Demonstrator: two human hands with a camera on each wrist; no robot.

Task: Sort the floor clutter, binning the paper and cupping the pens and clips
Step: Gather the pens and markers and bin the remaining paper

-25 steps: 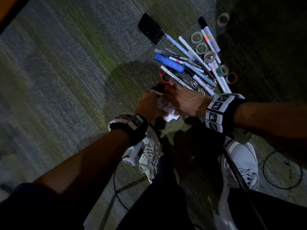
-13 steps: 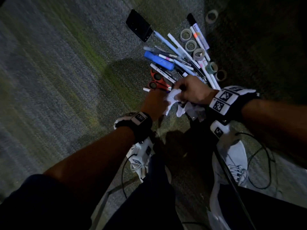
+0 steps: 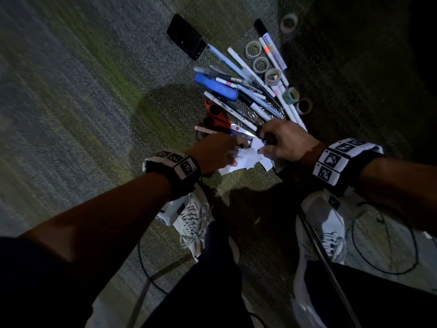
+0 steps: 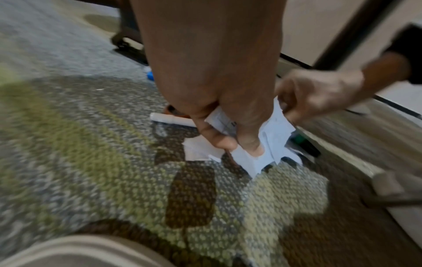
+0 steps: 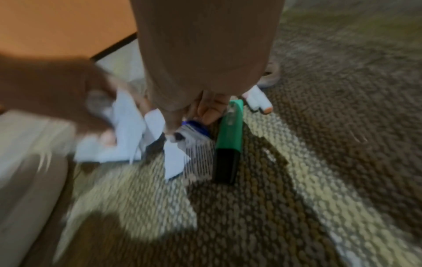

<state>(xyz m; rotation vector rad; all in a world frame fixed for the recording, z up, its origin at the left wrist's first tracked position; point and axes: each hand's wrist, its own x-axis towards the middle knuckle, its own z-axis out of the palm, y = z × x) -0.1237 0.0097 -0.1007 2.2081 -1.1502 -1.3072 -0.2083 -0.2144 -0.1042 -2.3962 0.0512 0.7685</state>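
Torn white paper scraps [image 3: 246, 159] lie bunched on the carpet at the near edge of the clutter pile. My left hand [image 3: 236, 152] grips a wad of them; the left wrist view shows its fingers [image 4: 219, 139] curled round the paper scraps [image 4: 271, 142]. My right hand [image 3: 264, 143] pinches the scraps' right edge, with a dark blue thing [image 5: 196, 128] by its fingertips. Several pens and markers [image 3: 250, 91] fan out beyond the hands. Paper clips [image 3: 254, 116] lie among them. No bin or cup is in view.
Red-handled scissors [image 3: 215, 114], a black phone [image 3: 186, 36] and several tape rolls [image 3: 272, 75] lie with the pens. A green highlighter [image 5: 228, 137] rests right of my right hand. My white shoes [image 3: 191, 218] and a black cable [image 3: 383, 245] are close behind.
Both hands have stayed on the white scraps. The right hand has shifted a little left, and the scraps now sit bunched low between the two hands.
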